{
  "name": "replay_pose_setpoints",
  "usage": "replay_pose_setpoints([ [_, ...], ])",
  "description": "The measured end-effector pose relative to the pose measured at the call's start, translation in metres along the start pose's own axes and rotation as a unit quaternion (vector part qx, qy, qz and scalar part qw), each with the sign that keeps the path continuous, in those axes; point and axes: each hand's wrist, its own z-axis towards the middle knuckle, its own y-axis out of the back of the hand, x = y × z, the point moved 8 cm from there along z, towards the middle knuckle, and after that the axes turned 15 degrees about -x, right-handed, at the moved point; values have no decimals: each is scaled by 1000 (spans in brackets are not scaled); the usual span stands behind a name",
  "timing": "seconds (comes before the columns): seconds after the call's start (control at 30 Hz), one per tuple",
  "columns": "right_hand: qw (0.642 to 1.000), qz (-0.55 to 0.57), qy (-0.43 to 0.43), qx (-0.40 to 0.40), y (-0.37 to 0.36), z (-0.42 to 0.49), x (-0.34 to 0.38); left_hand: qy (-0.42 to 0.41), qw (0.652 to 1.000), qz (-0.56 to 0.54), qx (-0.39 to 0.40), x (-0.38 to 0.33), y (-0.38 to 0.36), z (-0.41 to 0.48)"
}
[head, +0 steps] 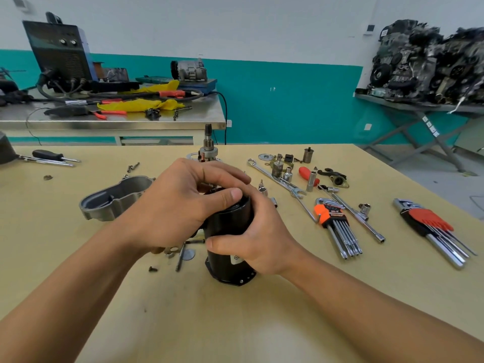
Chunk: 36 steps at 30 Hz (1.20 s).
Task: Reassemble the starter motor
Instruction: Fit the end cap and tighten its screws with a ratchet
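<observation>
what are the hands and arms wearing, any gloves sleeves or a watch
Nothing visible. The left hand and right hand are ungloved, with no rings showing. The left forearm and right forearm are bare to the frame edge: no sleeves, watch or wristband.

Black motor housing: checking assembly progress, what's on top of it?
The left hand curls over the top of the black motor housing, thumb at its rim; the right hand grips its side. Anything in the opening is covered.
</observation>
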Motion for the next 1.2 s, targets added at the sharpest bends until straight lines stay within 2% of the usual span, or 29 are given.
replay_pose_setpoints([
  [0.1, 1000, 4, 2, 2, -2, -1, 1, 20, 999, -20, 25, 2, -5, -4],
  [0.27, 1000, 13, 4, 0, 0, 0, 1, 49, 995, -33, -76, 12, 4, -2],
  [0.43, 1000, 26, 6, 3, -1, 0, 3, 86, 988, -74, -106, 16, 4, -2],
  [0.63, 1000, 18, 11, 9, -3, 0, 0, 93, 983, -46, -150, 15, 7, -5],
  [0.7, 1000, 19, 12, 9, -3, 0, 1, 92, 985, -48, -141, 15, 7, -5],
  [0.87, 1000, 28, 5, 2, 0, -1, 2, 80, 995, -43, -50, 11, 3, -4],
  [1.0, 1000, 28, 7, 0, 0, -1, 1, 94, 992, -68, -38, 12, 2, -6],
  [1.1, 1000, 23, 18, 5, -1, 0, 3, 93, 988, -87, -89, 12, 4, -7],
  [1.2, 999, 26, 23, 7, -3, 1, 4, 88, 984, -57, -144, 14, 6, -8],
])
